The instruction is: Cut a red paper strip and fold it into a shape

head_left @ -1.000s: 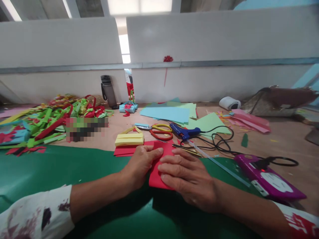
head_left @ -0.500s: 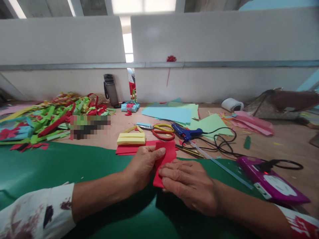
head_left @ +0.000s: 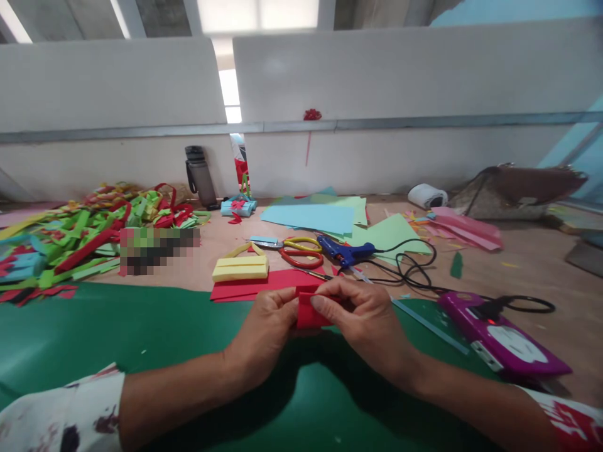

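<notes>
A folded piece of red paper point(head_left: 308, 316) is pinched between my two hands, above the green mat point(head_left: 188, 326). My left hand point(head_left: 266, 326) grips its left side, thumb on the near face. On the right side, my right hand point(head_left: 370, 323) is closed on it, with the thumb pressing near the upper edge. Just beyond lie more red paper sheets point(head_left: 235, 290), with a small folded yellow paper bag point(head_left: 240, 268) on top. Scissors point(head_left: 301, 251) with yellow and red handles and a blue glue gun point(head_left: 346, 251) lie behind the hands.
A purple power strip point(head_left: 504, 342) with a plugged-in cord sits at the right, beside a clear glue stick point(head_left: 431, 326). Blue paper sheets point(head_left: 311, 218) lie at the back. Many green and red paper strips point(head_left: 94, 232) are heaped left, near a grey bottle point(head_left: 201, 179).
The red paper has gone from a longer, tilted strip to a shorter folded piece. My right hand has moved from lying over it to pinching its upper right side. The view has shifted slightly.
</notes>
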A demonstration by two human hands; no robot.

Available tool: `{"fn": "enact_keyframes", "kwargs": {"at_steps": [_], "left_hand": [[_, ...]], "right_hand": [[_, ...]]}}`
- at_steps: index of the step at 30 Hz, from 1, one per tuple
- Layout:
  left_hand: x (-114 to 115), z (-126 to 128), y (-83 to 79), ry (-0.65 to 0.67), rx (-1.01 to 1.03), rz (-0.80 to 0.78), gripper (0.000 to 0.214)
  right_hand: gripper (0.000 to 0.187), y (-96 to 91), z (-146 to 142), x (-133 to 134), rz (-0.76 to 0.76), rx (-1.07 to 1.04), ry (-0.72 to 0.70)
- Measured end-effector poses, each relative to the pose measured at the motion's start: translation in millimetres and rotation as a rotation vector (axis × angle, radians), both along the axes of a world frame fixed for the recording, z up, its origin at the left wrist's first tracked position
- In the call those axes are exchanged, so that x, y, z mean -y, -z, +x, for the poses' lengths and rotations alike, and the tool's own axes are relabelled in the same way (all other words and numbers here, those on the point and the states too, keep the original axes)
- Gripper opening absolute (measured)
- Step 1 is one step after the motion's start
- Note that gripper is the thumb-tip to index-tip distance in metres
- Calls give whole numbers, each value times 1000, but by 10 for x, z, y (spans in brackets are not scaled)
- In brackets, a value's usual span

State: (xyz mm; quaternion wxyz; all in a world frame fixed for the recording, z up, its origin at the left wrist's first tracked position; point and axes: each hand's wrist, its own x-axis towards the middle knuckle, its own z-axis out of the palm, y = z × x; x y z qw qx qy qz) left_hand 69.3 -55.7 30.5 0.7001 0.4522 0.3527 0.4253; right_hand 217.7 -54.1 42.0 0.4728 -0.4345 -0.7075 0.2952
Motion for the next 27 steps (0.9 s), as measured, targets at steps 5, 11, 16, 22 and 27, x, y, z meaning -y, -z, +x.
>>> {"fn": "enact_keyframes", "kwargs": {"at_steps": [5, 11, 16, 22, 27], "left_hand": [[-12, -5, 24, 51, 61, 48, 25], [20, -17, 41, 38, 77, 23, 20], [38, -39, 118, -3, 142, 31, 17], [31, 13, 58, -8, -54, 129, 25], [35, 36, -15, -93, -191, 170, 32]], "right_hand": [[13, -4, 25, -7, -3, 60, 36], [14, -9, 52, -17, -4, 90, 60], [16, -1, 51, -18, -18, 91, 68], [15, 4, 37, -7, -26, 112, 80], [16, 33, 27, -13, -29, 97, 66]]}}
